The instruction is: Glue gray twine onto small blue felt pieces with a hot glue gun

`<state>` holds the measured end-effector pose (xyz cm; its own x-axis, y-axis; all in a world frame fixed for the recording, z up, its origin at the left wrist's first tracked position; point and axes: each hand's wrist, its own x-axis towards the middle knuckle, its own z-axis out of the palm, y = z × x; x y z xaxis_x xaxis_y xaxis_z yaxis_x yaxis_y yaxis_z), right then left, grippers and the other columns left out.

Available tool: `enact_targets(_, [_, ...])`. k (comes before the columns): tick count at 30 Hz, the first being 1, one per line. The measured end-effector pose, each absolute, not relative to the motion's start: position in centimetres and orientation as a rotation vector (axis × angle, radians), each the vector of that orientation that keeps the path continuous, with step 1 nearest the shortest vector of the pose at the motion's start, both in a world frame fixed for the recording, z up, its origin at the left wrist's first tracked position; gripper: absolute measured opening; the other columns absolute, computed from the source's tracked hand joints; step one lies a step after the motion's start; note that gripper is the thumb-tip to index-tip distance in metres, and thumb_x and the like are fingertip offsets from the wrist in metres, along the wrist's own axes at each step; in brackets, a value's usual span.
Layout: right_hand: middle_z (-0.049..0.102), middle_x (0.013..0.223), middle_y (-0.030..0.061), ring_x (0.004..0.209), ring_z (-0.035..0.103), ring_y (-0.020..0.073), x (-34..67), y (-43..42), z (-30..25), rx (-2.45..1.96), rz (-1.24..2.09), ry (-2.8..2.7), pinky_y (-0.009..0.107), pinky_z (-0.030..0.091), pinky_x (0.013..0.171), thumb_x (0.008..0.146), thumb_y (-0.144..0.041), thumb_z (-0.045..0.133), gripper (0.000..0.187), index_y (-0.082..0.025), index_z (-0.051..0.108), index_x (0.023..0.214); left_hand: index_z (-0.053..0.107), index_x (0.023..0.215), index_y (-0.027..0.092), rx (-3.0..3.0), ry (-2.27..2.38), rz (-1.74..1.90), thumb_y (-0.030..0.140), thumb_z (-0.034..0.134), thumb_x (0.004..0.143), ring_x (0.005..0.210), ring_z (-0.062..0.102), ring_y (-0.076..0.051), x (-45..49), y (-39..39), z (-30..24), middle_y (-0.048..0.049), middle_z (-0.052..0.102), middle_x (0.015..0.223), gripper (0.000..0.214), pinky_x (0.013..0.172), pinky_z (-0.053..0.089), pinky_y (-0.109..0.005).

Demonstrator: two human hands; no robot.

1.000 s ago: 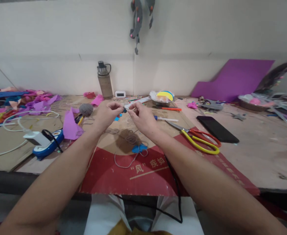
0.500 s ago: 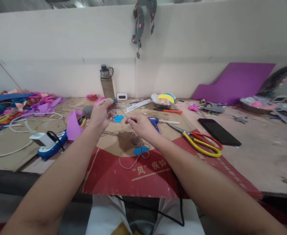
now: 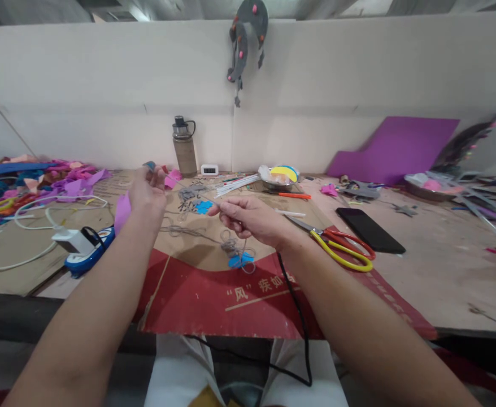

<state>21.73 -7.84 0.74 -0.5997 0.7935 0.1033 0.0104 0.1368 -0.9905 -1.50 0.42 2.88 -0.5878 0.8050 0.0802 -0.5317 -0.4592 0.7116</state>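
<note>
My left hand [image 3: 148, 192] is raised over the back left of the cardboard, fingers closed on a small dark blue piece [image 3: 149, 165] that shows at its fingertips. A thin strand of grey yarn appears to stretch between the two hands. My right hand [image 3: 250, 217] pinches the yarn between thumb and forefinger, its other fingers curled. Below, the loose grey yarn [image 3: 230, 244] lies tangled on the cardboard [image 3: 188, 299], partly over a blue cutout [image 3: 240, 260]. Another blue cutout [image 3: 204, 207] sits between the hands, beside small grey pieces [image 3: 187, 195].
Scissors [image 3: 341, 249] and a phone [image 3: 369, 230] lie to the right. A power strip [image 3: 89, 254] with a charger and cables is at left, near colored scraps [image 3: 70, 186]. Behind stand a bottle [image 3: 184, 147], a small clock [image 3: 209, 170] and a bowl [image 3: 277, 182].
My left hand has moved left with the blue piece, away from my right hand. My right hand has turned and shifted slightly; the yarn on the cardboard has shifted.
</note>
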Motion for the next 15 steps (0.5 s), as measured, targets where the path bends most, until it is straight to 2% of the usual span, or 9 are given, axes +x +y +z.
enact_targets(2, [0.061,0.076,0.0006,0.059,0.05,0.0073,22.4,-8.1,1.3,-0.684,1.526,-1.911,0.019,0.04,0.052,0.095,-0.047,0.044,0.039,-0.018,0.069,0.097,0.054,0.071,0.017,0.461,0.803,2.168,0.004,0.056,0.084,0.067,0.059,-0.004,-2.0,0.4,3.2,0.0049,0.057,0.061,0.018,0.057,0.049,-0.013])
enact_targets(4, [0.069,0.089,0.005,0.076,0.061,0.0109,23.1,-8.1,1.8,-0.726,1.383,-2.147,0.024,0.049,0.071,0.097,-0.052,0.038,0.048,-0.018,0.071,0.093,0.054,0.071,0.016,0.44,0.797,2.198,0.004,0.056,0.084,0.069,0.059,-0.003,-2.0,0.5,3.3,0.0057,0.056,0.06,0.018,0.058,0.047,-0.013])
enact_targets(6, [0.072,0.093,0.0077,0.084,0.064,0.0149,23.9,-7.7,1.9,-0.985,1.011,-2.231,0.028,0.048,0.08,0.098,-0.052,0.035,0.052,-0.017,0.072,0.09,0.055,0.069,0.016,0.486,0.806,2.187,0.005,0.055,0.084,0.066,0.059,-0.003,-1.7,0.5,3.2,0.0049,0.057,0.06,0.019,0.058,0.048,-0.013])
enact_targets(8, [0.073,0.093,0.0113,0.086,0.065,0.0197,24.8,-6.9,1.6,-1.361,0.536,-2.094,0.031,0.048,0.079,0.098,-0.05,0.033,0.052,-0.015,0.071,0.092,0.056,0.067,0.017,0.579,0.811,2.151,0.006,0.056,0.081,0.062,0.06,-0.005,-0.9,0.4,2.7,0.0028,0.059,0.06,0.018,0.057,0.051,-0.014])
enact_targets(10, [0.072,0.097,0.0171,0.092,0.066,0.0256,25.6,-6.0,0.6,-1.712,0.216,-1.999,0.035,0.048,0.08,0.097,-0.05,0.035,0.051,-0.013,0.071,0.095,0.058,0.068,0.016,0.715,0.809,2.086,0.007,0.058,0.079,0.061,0.061,-0.007,0.2,0.2,2.1,0.0006,0.063,0.064,0.014,0.056,0.052,-0.015])
enact_targets(13, [0.071,0.105,0.0234,0.1,0.066,0.0315,26.3,-4.6,-1.9,-2.036,0.237,-2.134,0.037,0.048,0.083,0.09,-0.053,0.047,0.051,-0.01,0.072,0.095,0.058,0.07,0.016,0.825,0.783,1.971,0.011,0.061,0.078,0.059,0.062,-0.009,2.0,-0.6,1.1,-0.0017,0.066,0.067,0.009,0.057,0.054,-0.018])
enact_targets(15, [0.069,0.108,0.0252,0.103,0.066,0.0321,26.4,-3.8,-3.6,-2.006,0.321,-2.069,0.035,0.047,0.084,0.083,-0.043,0.059,0.04,-0.008,0.072,0.095,0.058,0.072,0.015,0.878,0.798,1.881,0.013,0.064,0.077,0.059,0.063,-0.01,2.9,-1.2,0.6,-0.0021,0.066,0.069,0.008,0.056,0.053,-0.019])
